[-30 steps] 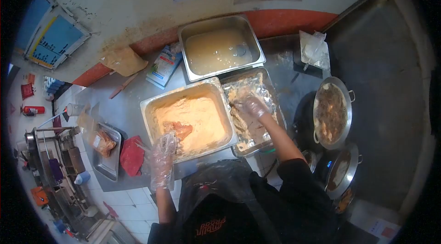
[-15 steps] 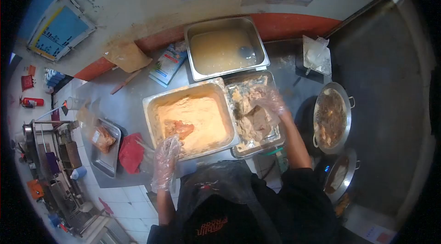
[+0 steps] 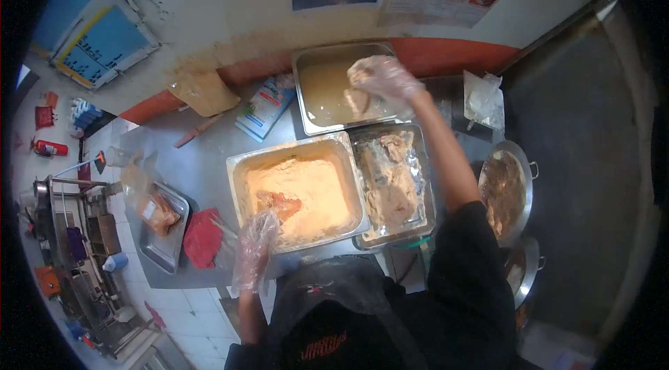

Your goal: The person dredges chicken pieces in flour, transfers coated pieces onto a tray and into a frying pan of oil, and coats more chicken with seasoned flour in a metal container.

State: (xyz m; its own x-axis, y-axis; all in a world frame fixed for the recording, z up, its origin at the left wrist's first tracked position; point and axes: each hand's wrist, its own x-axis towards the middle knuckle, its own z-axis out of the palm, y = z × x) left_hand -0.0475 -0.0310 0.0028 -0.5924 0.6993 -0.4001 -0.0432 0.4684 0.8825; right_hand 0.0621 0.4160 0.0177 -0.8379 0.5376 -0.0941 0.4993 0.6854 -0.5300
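Observation:
My right hand (image 3: 391, 82), in a clear plastic glove, grips a pale floured piece (image 3: 358, 100) above the deep steel pan of cloudy liquid (image 3: 324, 88). Below that pan is a shallow tray (image 3: 394, 192) with floury, clumpy pieces in it. My gloved left hand (image 3: 256, 248) rests at the near left corner of the flour pan (image 3: 303, 189). Its fingers point toward an orange-red raw piece (image 3: 279, 207) lying in the flour; whether they hold anything is hidden by the wrinkled glove.
Two wide pans of oil, the upper one (image 3: 503, 192) holding frying pieces, stand at the right. A metal tray (image 3: 164, 244) with a bagged item, a red cloth (image 3: 203, 238), a wooden-handled tool (image 3: 197, 132) and a blue-white packet (image 3: 265, 109) lie on the left.
My right hand has moved up from the shallow tray to over the liquid pan, now with a floured piece in its grip. My left hand has stayed by the flour pan. The view has shifted slightly.

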